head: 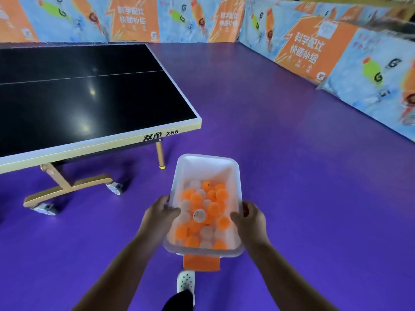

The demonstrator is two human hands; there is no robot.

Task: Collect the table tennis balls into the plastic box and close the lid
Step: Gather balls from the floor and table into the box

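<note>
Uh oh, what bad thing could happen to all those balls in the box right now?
1. The plastic box has no lid on, and the balls are piled at its near end; a tip or bump could spill them onto the floor.
2. The left hand and right hand grip only the side rims, so the box might slip.
3. The table's wheeled foot is close on the left, so a trip is possible.

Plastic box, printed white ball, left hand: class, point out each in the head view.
plastic box (207, 157): head view, far rim.
printed white ball (199, 215): head view, its centre.
left hand (160, 213): head view, back of the hand.
</note>
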